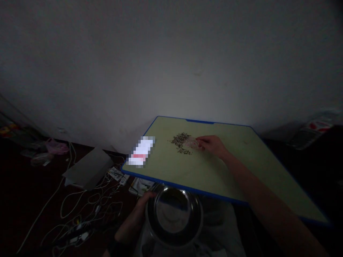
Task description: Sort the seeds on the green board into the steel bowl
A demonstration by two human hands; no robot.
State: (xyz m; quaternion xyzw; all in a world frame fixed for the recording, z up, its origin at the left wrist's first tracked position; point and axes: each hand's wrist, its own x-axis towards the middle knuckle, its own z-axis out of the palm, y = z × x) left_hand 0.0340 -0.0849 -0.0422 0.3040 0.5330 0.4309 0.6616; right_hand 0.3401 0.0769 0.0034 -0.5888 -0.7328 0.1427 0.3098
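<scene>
My right hand (211, 144) pinches the edge of a clear, roundish plastic piece (191, 143), perhaps a small lid or dish, held low at the tabletop. Beside and partly behind it, a scatter of small dark bits (180, 140), like seeds or beans, lies on the pale green table (214, 175). Below the table's near edge, my left hand (143, 205) grips the left rim of a shiny metal bowl (174, 214). Dim light hides the bowl's contents, if any. Its mouth faces up.
A lit, blurred-out phone-like screen (141, 152) lies at the table's left end. A blue rim (182, 186) edges the table, close to the wall (171, 71). White cables (93, 203), a grey box (89, 167) and a pink plastic bag (56, 146) lie at the left.
</scene>
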